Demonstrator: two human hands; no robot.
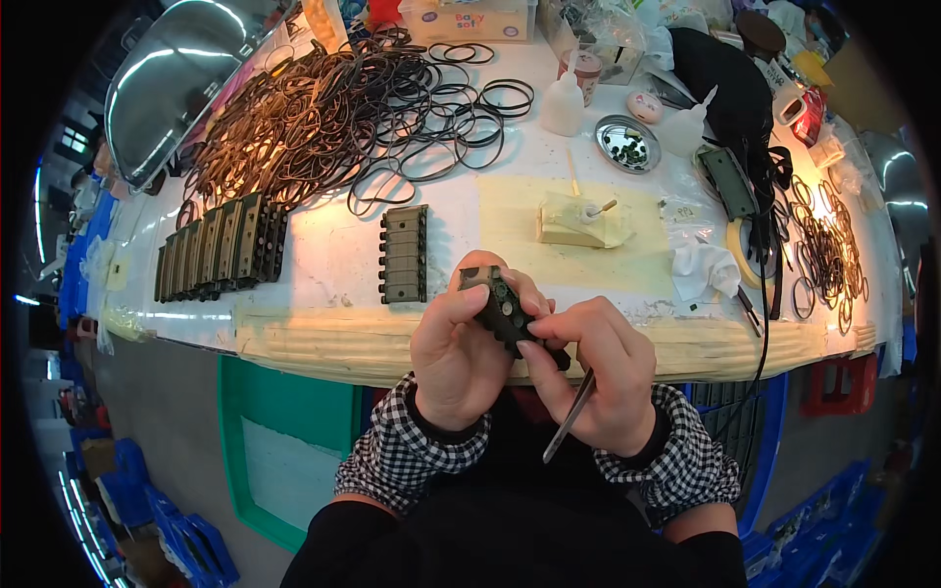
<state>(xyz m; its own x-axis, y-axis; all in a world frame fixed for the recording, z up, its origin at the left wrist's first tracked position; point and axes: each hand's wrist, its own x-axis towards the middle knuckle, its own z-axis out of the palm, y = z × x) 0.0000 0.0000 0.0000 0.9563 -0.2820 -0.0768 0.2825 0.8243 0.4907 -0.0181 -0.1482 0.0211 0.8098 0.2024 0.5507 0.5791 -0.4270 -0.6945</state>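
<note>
Over the table's front edge, my left hand [457, 343] is closed round a dark green plastic part [498, 306] with a knobbed edge and small round holes in its side, held tilted. My right hand [603, 367] pinches at the lower right end of the same part with thumb and forefinger. A slim flat metal tool [570, 416], perhaps tweezers, is tucked in that hand and points down toward my lap; its other end is hidden. A similar ridged green part [404, 255] lies just left of my hands.
At the left stands a row of green parts [221, 247], with a heap of dark rubber rings [314, 118] behind. Farther back are a white squeeze bottle [563, 101] and a metal dish [656, 160] of small dark pieces. A yellow taped block [569, 220] and crumpled tissue [704, 269] lie right.
</note>
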